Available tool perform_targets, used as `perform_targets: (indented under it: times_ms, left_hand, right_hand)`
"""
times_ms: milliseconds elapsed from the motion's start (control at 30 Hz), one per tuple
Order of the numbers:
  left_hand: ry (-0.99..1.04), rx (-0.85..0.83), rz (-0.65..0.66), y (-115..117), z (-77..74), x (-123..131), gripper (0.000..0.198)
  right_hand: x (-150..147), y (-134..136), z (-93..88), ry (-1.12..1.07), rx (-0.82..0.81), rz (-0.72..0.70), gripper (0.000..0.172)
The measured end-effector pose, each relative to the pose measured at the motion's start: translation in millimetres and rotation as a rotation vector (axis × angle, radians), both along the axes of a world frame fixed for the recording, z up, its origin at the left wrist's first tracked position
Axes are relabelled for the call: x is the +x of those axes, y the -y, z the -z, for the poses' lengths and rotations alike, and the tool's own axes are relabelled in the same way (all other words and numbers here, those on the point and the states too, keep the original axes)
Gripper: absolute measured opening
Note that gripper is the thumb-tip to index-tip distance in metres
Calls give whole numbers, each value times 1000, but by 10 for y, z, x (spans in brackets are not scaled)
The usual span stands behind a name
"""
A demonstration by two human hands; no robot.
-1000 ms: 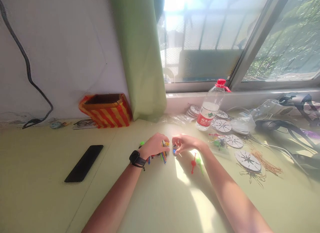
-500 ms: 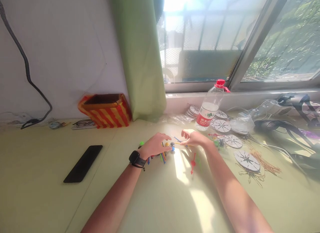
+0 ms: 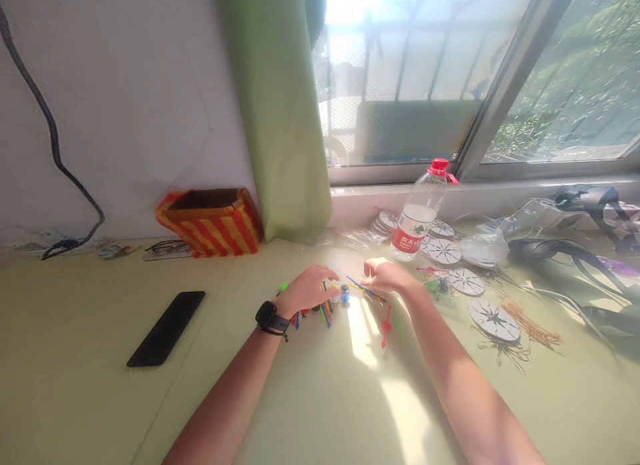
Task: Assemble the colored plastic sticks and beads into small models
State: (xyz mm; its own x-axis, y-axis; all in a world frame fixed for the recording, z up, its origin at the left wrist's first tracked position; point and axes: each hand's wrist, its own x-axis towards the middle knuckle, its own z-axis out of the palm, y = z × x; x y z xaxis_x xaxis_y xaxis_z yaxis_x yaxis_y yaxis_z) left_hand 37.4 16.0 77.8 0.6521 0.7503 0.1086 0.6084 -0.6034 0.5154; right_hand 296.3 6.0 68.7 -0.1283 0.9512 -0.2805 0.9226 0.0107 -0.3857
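My left hand [image 3: 313, 288], with a black watch [image 3: 270, 316] on its wrist, hovers palm down over a small pile of coloured plastic sticks [image 3: 326, 312]. Its thumb and forefinger are apart; beside the thumb tip is a small pale round piece [image 3: 335, 295], partly covered. A little blue cylinder with a dark top [image 3: 345, 294] stands between my hands. My right hand [image 3: 383, 276] has loosely bent fingers with a gap at the thumb and nothing visible in them. Just below it lie blue and yellow sticks [image 3: 365, 290]. A red arrow-shaped piece [image 3: 386, 326] lies nearer me.
A plastic bottle [image 3: 417, 215] stands behind my right hand, with white slotted discs [image 3: 494, 320] to its right. Cables and black straps [image 3: 565, 258] spread at far right. A striped box [image 3: 215, 222] sits against the wall; a black phone-like slab [image 3: 167, 328] lies at left.
My right hand's thumb has drawn back from the sticks and its fingers have bent in, showing more of the blue and yellow sticks. My left hand's thumb has shifted slightly left.
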Motion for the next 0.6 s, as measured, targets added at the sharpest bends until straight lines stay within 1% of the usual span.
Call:
perform_targets:
  times_ms: [100, 233, 300, 467, 600]
  left_hand:
    - [1, 5, 7, -21, 33, -12, 30]
    - [-1, 11, 4, -43, 53, -28, 30]
    - [-2, 7, 1, -44, 42, -30, 30]
    - [-7, -12, -14, -32, -8, -30, 32]
    - [-7, -16, -19, -37, -25, -40, 33]
  right_hand:
    - [65, -15, 29, 40, -2, 41, 16]
    - [46, -30, 56, 18, -23, -3, 17]
    - [-6, -25, 42, 4, -24, -18, 13]
    - [-118, 25, -21, -12, -54, -49, 21]
    - [-144, 40, -43, 11, -92, -27, 18]
